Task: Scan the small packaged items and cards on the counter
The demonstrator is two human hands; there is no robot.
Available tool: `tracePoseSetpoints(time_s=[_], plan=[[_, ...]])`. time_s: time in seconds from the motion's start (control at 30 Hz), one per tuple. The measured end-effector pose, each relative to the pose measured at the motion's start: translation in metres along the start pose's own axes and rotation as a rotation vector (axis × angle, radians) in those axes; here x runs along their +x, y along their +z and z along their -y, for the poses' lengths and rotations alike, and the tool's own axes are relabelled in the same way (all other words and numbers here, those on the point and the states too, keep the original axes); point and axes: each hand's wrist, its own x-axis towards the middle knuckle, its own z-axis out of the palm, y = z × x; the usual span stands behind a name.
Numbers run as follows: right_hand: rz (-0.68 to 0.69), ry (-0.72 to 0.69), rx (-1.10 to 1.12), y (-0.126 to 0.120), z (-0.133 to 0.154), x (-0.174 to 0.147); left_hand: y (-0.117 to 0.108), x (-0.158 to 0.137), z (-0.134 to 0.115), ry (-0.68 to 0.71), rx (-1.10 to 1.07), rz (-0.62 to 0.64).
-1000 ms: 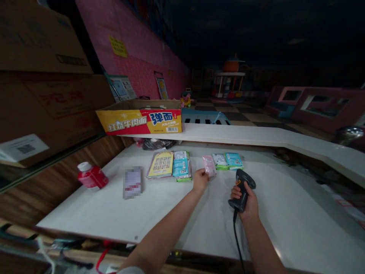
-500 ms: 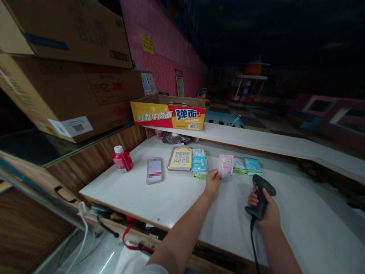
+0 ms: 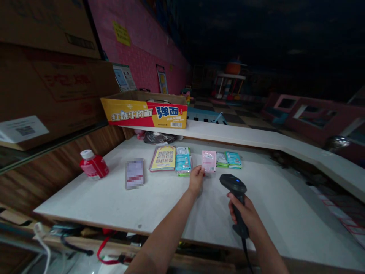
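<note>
My left hand [image 3: 196, 179] is closed on the lower left corner of a small pink packet [image 3: 209, 161], which is tilted up over the white table [image 3: 108, 209]. Wrapped around the handle of a black barcode scanner [image 3: 241, 213] is my right hand [image 3: 242, 213]; a small blue light shows on the scanner's head, and its cord hangs down toward me. Blue and green packets [image 3: 234, 160] lie just right of the pink one. Left of my left hand are more blue packets [image 3: 183, 161] beside a yellow card with printed codes [image 3: 163, 158].
A phone with a blurred screen [image 3: 135, 173] and a red-filled bottle [image 3: 94, 165] are on the table's left side. An open noodle carton [image 3: 145, 113] stands on the raised white ledge [image 3: 228, 131]. Large cardboard boxes [image 3: 65, 85] are stacked at left.
The view has swung right, so the table items appear farther left. The scanner's head has turned and now points toward the packets, its blue light visible. My left hand keeps the pink packet.
</note>
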Motion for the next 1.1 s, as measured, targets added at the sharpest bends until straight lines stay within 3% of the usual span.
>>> tracePoseSetpoints(time_s=[0.2,0.4,0.77,1.1], plan=[[-0.042,0.009,0.038,0.003,0.008,-0.005,-0.001,0.0,-0.005,0.028,0.092,-0.032],[-0.016,0.023,0.114,0.004,0.007,0.001,0.0,-0.001,-0.003,0.021,0.015,0.011],[0.029,0.144,0.754,-0.003,-0.001,0.07,0.002,-0.009,0.0,0.008,0.018,0.016],[0.127,0.177,0.992,-0.017,-0.024,0.076,0.004,-0.015,-0.011,-0.048,-0.054,0.004]])
